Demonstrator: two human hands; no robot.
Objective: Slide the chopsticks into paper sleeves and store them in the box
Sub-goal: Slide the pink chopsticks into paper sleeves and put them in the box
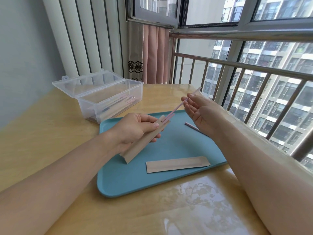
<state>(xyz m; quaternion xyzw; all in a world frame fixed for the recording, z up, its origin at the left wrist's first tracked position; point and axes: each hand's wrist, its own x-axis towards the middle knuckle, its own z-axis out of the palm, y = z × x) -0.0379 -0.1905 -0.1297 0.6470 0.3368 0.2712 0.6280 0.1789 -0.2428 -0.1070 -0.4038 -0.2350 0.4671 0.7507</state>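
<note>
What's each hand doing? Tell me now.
Left hand: grips a sleeve.
Right hand: pinches a chopstick entering it.

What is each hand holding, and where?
Left hand grips the paper sleeve around its middle; right hand pinches a pink chopstick near its upper end.

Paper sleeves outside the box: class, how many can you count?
2. One sleeve is held in the left hand; one lies flat on the tray. The box may hide more.
</note>
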